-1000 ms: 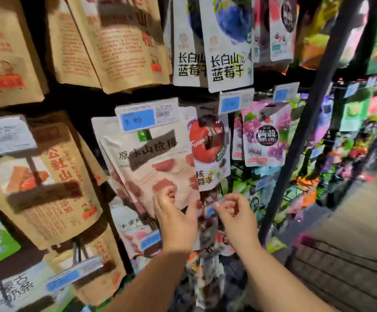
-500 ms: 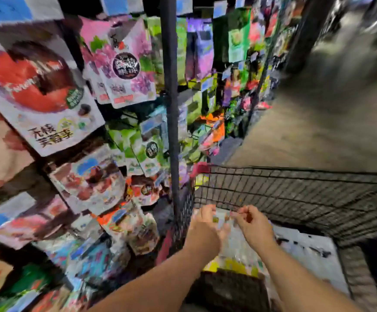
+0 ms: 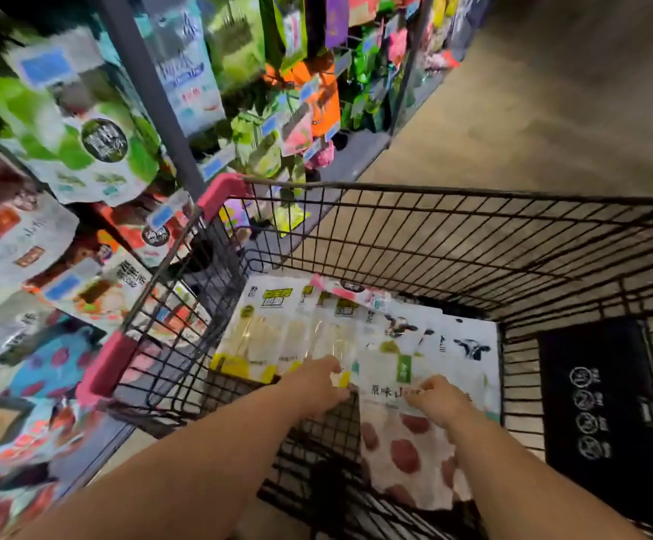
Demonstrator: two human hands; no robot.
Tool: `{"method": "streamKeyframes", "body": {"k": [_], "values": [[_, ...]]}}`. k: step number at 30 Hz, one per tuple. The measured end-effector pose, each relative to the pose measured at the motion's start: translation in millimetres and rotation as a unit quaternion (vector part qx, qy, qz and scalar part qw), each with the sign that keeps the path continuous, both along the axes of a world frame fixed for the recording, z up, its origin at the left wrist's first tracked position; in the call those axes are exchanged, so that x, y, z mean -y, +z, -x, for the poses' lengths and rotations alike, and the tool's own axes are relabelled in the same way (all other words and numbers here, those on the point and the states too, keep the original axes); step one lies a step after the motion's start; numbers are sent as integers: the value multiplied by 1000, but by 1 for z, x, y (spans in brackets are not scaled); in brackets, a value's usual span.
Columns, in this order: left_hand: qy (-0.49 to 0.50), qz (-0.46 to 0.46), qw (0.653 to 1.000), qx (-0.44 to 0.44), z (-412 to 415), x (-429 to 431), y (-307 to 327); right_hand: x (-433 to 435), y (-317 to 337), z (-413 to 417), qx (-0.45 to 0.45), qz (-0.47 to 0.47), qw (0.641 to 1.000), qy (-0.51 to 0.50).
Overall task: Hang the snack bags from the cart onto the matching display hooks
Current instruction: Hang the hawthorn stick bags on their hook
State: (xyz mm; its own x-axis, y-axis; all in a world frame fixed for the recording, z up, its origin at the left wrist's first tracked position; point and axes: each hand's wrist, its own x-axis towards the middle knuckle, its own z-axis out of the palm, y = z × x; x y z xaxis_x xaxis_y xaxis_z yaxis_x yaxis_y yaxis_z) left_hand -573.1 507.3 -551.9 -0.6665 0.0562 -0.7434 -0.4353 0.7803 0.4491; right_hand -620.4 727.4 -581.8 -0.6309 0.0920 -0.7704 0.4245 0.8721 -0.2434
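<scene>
R hand (image 3: 439,399) fingers (image 3: 420,393) curling onto white red-spotted bag (image 3: 406,454), gripping its upper part. L hand (image 3: 317,385) fingers (image 3: 336,374) sitting at bag's left top edge, grasp unclear. Bag lying in cart (image 3: 473,243); clear yellow-edged bags (image 3: 262,337) lying just beyond L fingers; display bags (image 3: 91,150) hanging far left.

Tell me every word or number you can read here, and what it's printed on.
"原味山": on the white bag with red spots in the cart; the right hand covers the rest.
Too blurred: blue price tags on the display.
Too blurred: hanging bags, the cart's black panel.
</scene>
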Motion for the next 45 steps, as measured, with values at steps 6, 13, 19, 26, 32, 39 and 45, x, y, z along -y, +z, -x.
{"method": "streamKeyframes", "body": {"k": [6, 13, 19, 26, 32, 39, 45], "values": [[-40, 24, 997, 54, 0, 9, -18, -32, -34, -10, -23, -69, 995, -67], [1, 16, 999, 45, 2, 11, -23, -21, -40, -4, 8, 33, 993, -110], [87, 3, 996, 2, 3, 15, -21, -4, -24, 3, 46, 135, 988, -62], [273, -50, 954, -115, 6, 23, -6, 21, 6, 15, 59, 271, 960, -35], [427, -224, 858, -176, 6, 46, 24, 49, 49, 33, 20, 347, 937, -37], [453, -276, 789, -310, 8, 96, 100, 96, 108, 42, -82, 337, 938, 0], [433, -240, 780, -382, -21, 146, 179, 158, 175, 38, -162, 398, 900, 72]]}}
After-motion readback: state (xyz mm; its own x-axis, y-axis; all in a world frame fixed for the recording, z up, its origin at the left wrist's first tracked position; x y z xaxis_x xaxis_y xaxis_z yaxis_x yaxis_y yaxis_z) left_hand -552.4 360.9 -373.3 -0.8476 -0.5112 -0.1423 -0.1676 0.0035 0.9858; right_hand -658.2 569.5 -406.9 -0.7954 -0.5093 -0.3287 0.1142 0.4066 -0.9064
